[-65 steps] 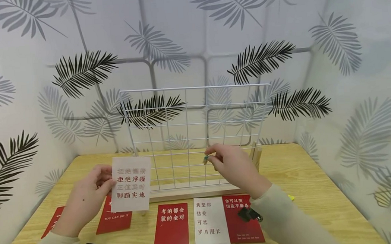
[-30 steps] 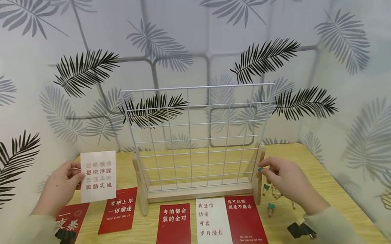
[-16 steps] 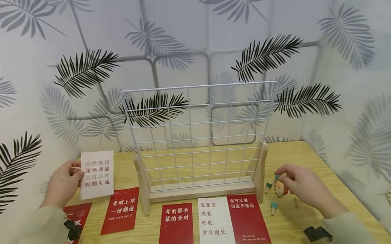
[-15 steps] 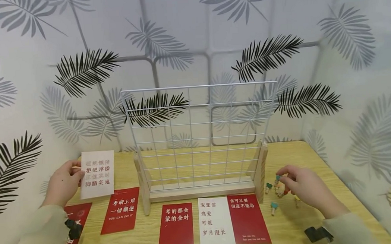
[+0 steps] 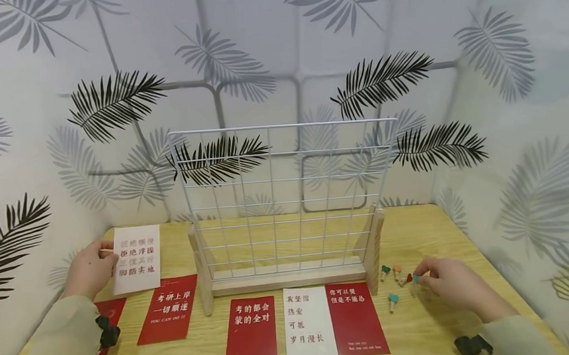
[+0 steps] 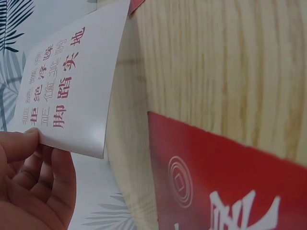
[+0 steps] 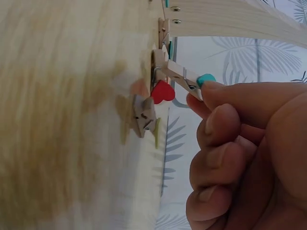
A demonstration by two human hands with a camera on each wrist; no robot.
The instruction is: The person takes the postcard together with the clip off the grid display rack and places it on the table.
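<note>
My left hand (image 5: 89, 268) pinches the left edge of a white card (image 5: 138, 260) with Chinese writing, between thumb and fingers. The card is raised over the table's left side, partly in front of red cards. In the left wrist view the thumb lies on the card's (image 6: 72, 86) printed face. On the right, my right hand (image 5: 455, 286) pinches a small wooden clothespin (image 7: 184, 79) by its teal heart end. Other clothespins lie on the table close by, one with a red heart (image 7: 163, 92), one teal (image 5: 393, 301), one dark green (image 5: 385, 270) and one orange (image 5: 397, 268).
A white wire grid (image 5: 286, 202) in a wooden stand (image 5: 291, 280) stands mid-table. In front lie a red card (image 5: 250, 337), a white card (image 5: 309, 328) and another red card (image 5: 357, 322). More red cards (image 5: 167, 309) lie at the left.
My right hand has moved from the wire grid rightward and down to the clothespins, with a teal-heart clothespin in its fingers. My left hand has carried the white card leftward, away from the grid.
</note>
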